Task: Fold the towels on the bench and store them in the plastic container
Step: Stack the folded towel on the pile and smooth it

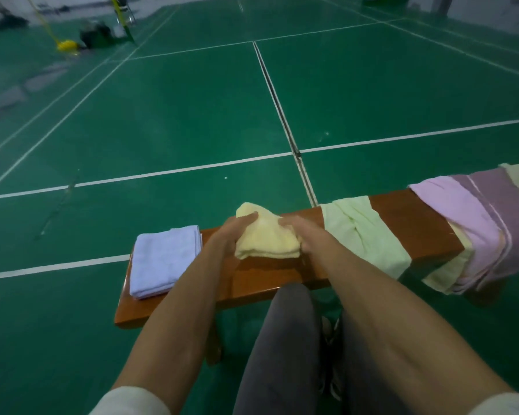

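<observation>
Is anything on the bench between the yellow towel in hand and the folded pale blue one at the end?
Nothing visible. Both hands grip the yellow towel; only bare bench separates it from the blue towel. No plastic container is in view.

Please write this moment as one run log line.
fold | both hands, left hand, right hand, hold yellow towel on bench | container unseen

Bare bench (pixel 402 217) between green towel (pixel 363 232) and pink towel (pixel 459 223).

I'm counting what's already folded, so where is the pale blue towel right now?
In the head view, the pale blue towel lies folded flat on the left end of the bench, just left of the left hand working the yellow towel.
</observation>
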